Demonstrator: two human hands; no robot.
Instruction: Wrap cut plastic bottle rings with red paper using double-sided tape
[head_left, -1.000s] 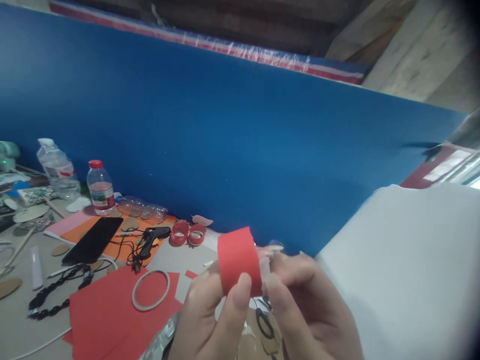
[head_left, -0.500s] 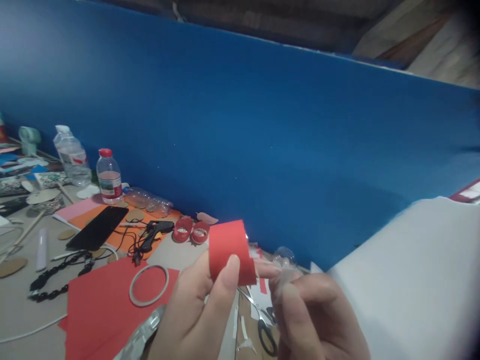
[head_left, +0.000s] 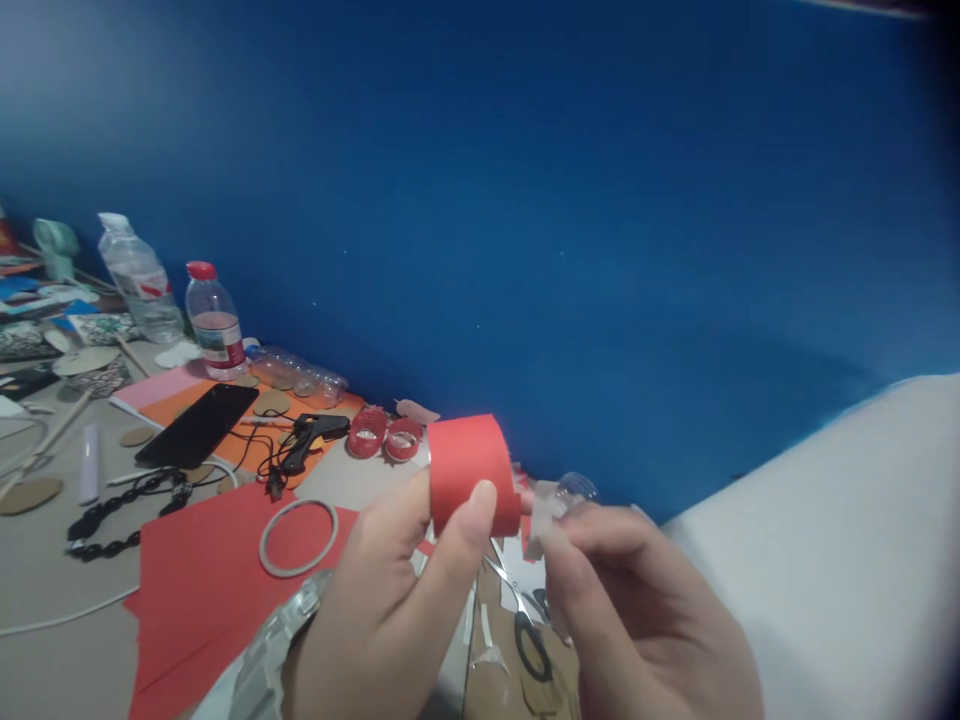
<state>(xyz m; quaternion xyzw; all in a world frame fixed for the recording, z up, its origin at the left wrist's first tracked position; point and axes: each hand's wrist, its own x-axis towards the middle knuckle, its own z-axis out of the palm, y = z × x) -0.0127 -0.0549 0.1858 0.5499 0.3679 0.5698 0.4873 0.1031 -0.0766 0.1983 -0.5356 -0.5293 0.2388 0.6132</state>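
My left hand (head_left: 397,600) is closed around a red paper tube (head_left: 469,470), its thumb pressed on the near side and a finger running through the inside. That fingertip shows past the tube's right end. In my right hand (head_left: 637,600), thumb and index finger pinch a small piece of translucent tape (head_left: 547,510), which touches or lies very near the left fingertip. Below the hands lie black-handled scissors (head_left: 531,640), partly hidden by my right hand. Red paper sheets (head_left: 217,600) with a grey ring (head_left: 298,540) on them lie left of my left hand.
Two small red rings (head_left: 367,432) stand beyond the hands. A black glue gun (head_left: 307,440), a phone (head_left: 199,425) and a beaded bracelet (head_left: 127,515) lie to the left. Two upright bottles (head_left: 216,325) stand before the blue wall (head_left: 480,200). A white board (head_left: 847,560) is at right.
My right hand has turned slightly and the tape now shows more spread out between its fingertips. The red paper tube stays in my left hand. The camera view has tilted a little downward.
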